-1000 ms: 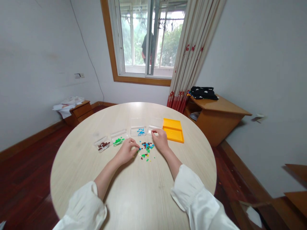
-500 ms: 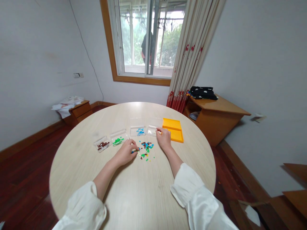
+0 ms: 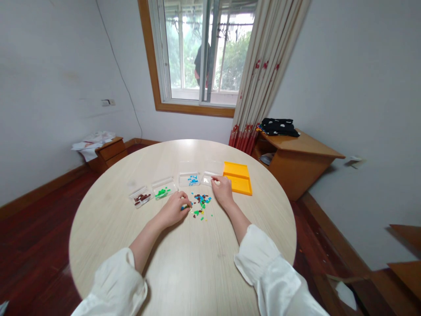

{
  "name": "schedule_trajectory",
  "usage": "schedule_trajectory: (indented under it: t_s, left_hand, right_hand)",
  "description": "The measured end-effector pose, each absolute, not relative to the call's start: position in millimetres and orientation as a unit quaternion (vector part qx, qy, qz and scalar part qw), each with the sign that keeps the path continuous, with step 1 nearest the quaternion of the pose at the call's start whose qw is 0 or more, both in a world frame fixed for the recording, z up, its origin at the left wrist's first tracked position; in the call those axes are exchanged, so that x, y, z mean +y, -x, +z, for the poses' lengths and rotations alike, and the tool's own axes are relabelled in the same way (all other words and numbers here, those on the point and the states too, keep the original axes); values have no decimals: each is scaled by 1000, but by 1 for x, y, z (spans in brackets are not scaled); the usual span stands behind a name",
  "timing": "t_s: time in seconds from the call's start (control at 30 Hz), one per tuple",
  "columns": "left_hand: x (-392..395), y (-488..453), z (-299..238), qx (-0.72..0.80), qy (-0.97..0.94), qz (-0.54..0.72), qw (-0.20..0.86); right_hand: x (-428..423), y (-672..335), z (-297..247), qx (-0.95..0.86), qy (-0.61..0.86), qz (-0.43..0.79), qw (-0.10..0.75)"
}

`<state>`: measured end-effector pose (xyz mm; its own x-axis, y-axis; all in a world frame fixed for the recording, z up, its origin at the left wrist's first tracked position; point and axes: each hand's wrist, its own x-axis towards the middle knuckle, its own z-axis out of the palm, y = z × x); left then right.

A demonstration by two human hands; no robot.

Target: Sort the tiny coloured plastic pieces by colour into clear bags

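Note:
A loose pile of small building bricks [image 3: 201, 200], in blue, brown, green, yellow and white, lies mid-table. My left hand [image 3: 175, 208] rests at the pile's left side, fingers curled down close to some blue and pale bricks; what they hold, if anything, is hidden. My right hand [image 3: 222, 191] is at the near right side of a clear plastic box [image 3: 206, 175] with a few white pieces. Its thumb and fingers are pinched together, and anything between them is too small to make out. Left of that box stands another clear box [image 3: 181, 180] holding blue bricks [image 3: 193, 179].
Green bricks [image 3: 162, 192] fill part of a clear box behind my left hand, and brown bricks [image 3: 142, 199] lie in the leftmost box. An open yellow case [image 3: 241, 185] lies right of my right hand. All stand on a round wooden table [image 3: 197, 263].
My right hand has shifted slightly left along the box of white pieces. The left hand stays curled by the pile, its fingers moved only a little.

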<state>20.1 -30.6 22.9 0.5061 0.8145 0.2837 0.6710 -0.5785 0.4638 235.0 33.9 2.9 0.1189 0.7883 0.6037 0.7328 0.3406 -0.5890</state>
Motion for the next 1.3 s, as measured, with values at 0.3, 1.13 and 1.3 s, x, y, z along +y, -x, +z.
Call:
schedule_trajectory:
  t_s: [0.3,1.13,1.3]
  left_hand:
    - [-22,-18,25,507,-774,344,159]
    - [-12,-9,27,576,-675,401,226]
    - [-10,-8,23,575,-677,403,222]
  right_hand:
    - [5,-210,32,-791,418,269,356]
    - [-23,-194,55,-879,369,271,131]
    - [-21,-192,51,-893,356,238,136]
